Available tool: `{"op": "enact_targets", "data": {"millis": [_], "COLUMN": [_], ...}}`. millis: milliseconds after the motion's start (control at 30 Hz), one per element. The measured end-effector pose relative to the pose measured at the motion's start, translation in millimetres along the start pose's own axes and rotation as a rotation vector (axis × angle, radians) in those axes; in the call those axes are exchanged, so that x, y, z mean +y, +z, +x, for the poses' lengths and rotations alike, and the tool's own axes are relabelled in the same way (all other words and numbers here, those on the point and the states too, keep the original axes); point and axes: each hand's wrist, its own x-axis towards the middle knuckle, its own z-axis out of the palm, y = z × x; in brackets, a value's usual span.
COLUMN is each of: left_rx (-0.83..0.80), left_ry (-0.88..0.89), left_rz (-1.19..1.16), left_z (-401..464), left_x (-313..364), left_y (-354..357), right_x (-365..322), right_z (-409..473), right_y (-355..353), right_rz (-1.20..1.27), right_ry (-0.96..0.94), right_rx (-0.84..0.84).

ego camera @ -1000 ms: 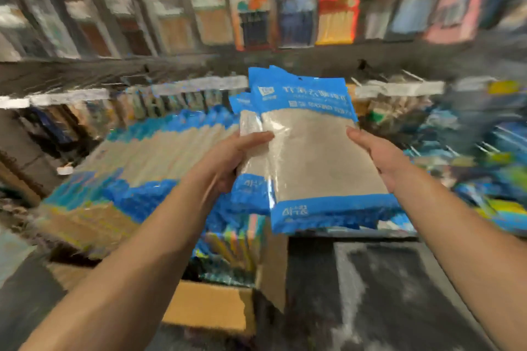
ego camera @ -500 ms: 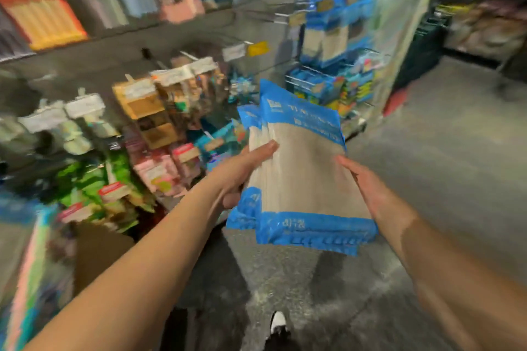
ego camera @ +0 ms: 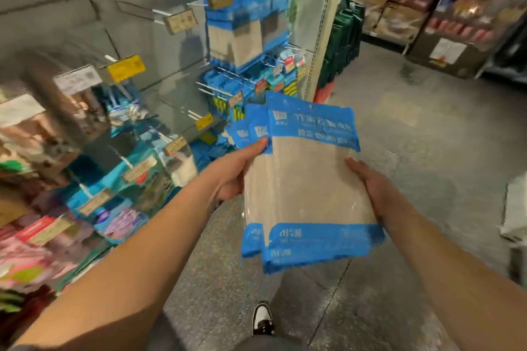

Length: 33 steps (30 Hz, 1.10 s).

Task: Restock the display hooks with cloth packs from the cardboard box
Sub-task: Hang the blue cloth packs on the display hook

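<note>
Carrying the fanned cloth packs (ego camera: pixel 308 179) at centre frame, your left hand (ego camera: pixel 231 177) and right hand (ego camera: pixel 370 188) clamp opposite edges, holes up, ready for the display hooks (ego camera: pixel 225 0) at upper centre.

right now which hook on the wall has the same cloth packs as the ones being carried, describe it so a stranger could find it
Follow the grey pegboard wall toward its far end beside the pale upright post. On the upper hooks there hang the blue-topped clear packs of beige cloth, behind small price tags. Unlike the mixed coloured goods lower left, they match the blue-banded stack of packs held between the left hand and right hand.
</note>
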Motion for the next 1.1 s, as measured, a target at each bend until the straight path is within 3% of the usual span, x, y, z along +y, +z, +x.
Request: {"op": "enact_targets", "data": {"millis": [133,367,567,767,1100], "left_rx": [-0.007,0.083,0.200,0.308,0.671], "left_ry": [-0.003,-0.011,0.027,0.087,0.119], "left_rz": [-0.056,-0.094,-0.063,-0.106,-0.159], "left_z": [61.5,149.3,219.7,284.9,333.9], "left_x": [28.3,48.0,62.0,82.9,103.5], "left_y": [11.6,7.0,31.4,74.0,83.9], "right_x": [-27.2,-62.3,-108.9,-176.3,-259.6], "right_z": [47.1,127.9,252.4,369.7,481.2], "right_y": [-4.5,-18.1,-55.8,-76.6,-89.8], "right_rz": [0.024,0.100,0.016,0.076,-0.108], "right_ry": [0.055,0.056,-0.051,0.025,-0.099], "right_rx": [0.021,-0.144,-0.146,-0.189,-0.220]}}
